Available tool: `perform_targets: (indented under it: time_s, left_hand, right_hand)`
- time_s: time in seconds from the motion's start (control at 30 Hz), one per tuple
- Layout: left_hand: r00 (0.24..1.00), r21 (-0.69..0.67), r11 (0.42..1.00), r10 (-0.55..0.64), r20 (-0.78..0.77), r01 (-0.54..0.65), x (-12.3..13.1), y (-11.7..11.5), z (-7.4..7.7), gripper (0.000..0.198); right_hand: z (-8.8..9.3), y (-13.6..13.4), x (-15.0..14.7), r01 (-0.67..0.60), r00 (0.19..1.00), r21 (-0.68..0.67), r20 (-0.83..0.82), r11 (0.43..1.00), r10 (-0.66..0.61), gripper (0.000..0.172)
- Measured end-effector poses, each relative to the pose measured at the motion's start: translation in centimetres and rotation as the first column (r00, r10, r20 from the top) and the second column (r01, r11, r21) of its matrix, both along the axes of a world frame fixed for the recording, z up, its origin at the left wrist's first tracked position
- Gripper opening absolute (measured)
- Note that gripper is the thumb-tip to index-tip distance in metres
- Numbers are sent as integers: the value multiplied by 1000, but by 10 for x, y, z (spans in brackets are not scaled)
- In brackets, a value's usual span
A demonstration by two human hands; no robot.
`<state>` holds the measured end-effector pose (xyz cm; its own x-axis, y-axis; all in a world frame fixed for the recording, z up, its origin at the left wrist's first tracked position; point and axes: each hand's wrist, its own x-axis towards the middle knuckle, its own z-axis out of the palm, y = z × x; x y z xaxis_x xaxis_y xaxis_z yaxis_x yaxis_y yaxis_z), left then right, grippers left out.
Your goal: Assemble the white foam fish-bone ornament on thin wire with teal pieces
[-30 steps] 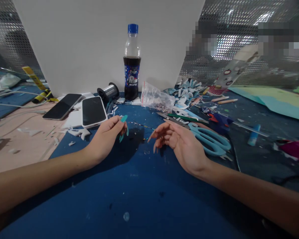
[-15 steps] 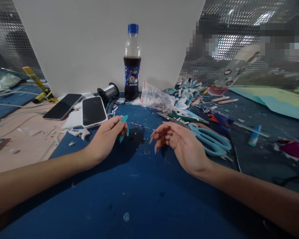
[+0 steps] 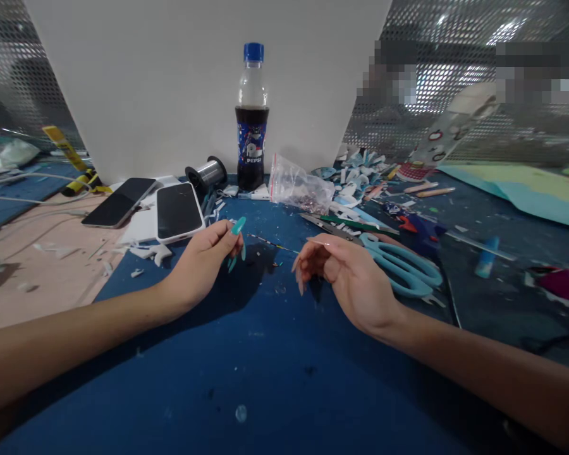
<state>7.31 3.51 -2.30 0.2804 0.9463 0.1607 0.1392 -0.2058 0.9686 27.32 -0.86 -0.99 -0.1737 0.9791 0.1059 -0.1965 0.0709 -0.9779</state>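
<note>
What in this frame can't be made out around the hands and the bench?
Head view only:
- Thin beaded strand between left hand and right hand: too fine to tell whether the fingertips grip it.
- Plastic bag: contents too small to identify.
- Scissors: partly hidden behind the right hand.
- Background at upper right: pixelated.

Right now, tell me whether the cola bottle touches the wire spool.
Apart. The head view shows white wall and table between the cola bottle and the wire spool.
</note>
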Motion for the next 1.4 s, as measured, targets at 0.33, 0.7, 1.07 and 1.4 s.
perform_targets:
  time_s: [0.33,0.7,1.07,1.4]
  left_hand:
    - [1000,-4,1000,1,0,-1,-2,1,-2,27]
    - [1000,-28,1000,12,-6,-12,-1,-1,1,27]
    - [999,-36,999,0,-42,-2,0,-3,4,26]
    - [979,38,999,-13,-203,21,-1,-7,10,28]
  right_hand:
    - [-2,0,1,20,1000,-20,-15,1000,-20,27]
    - [0,-1,0,60,998,-23,33,998,-60,28]
    - [0,-3,1,71,997,65,-14,995,-70,32]
    - [-3,-12,4,-11,990,388,133,922,-44,30]
